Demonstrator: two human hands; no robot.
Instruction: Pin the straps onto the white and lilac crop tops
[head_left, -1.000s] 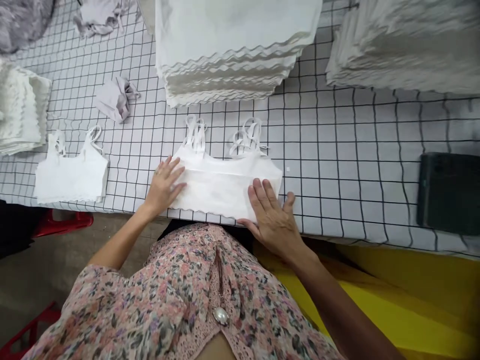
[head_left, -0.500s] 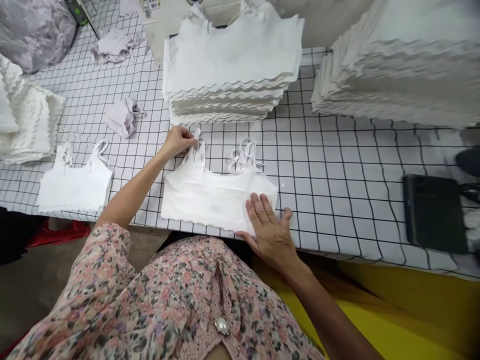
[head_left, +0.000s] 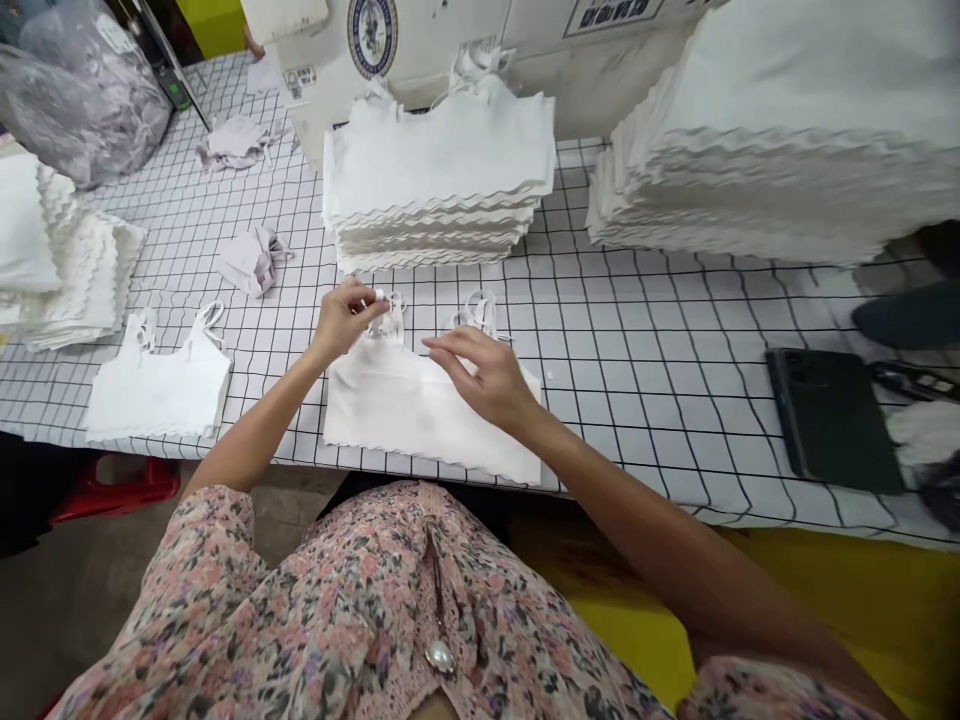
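A: What colour is the cropped camisole (head_left: pixel 427 415)?
B: Plain white.
A: And the table cover (head_left: pixel 637 330)?
B: White, ruled with a black grid.
A: And the blouse (head_left: pixel 360 610)?
B: Dusty-pink floral print with dark green leaves.
A: The phone (head_left: pixel 832 420)?
B: Dark green.
A: The stool (head_left: pixel 112 490)?
B: Red.

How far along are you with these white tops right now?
Done-looking: a squared stack of white tops behind. In hand: a white strappy top lying flat, left hand pinching its strap, right hand over it. Left: a second top lying flat, unstacked.
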